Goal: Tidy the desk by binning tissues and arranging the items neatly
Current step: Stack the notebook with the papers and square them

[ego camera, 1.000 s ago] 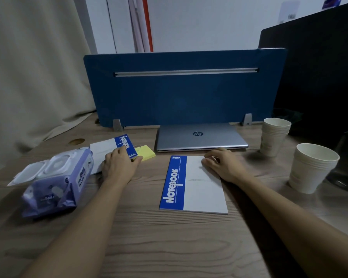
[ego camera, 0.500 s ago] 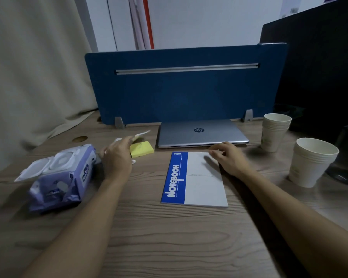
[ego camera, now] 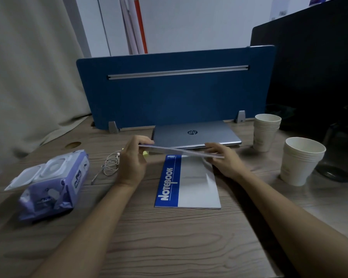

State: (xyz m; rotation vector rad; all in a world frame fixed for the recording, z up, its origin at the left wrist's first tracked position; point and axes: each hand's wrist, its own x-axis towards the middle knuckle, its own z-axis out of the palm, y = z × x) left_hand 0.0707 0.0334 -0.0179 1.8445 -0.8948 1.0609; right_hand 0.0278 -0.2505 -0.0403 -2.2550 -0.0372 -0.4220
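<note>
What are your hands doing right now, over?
Left hand and right hand both gripping second notebook, held over flat notebook. Cable and wipes pack off left. Nothing blocking.

Dim room: wood-grain desk (ego camera: 169, 247), blue divider panel (ego camera: 169, 97), beige curtain (ego camera: 28, 77) (left), white wall (ego camera: 189, 21) behind.

Yellow sticky pad (ego camera: 145, 153) mostly hidden
</note>
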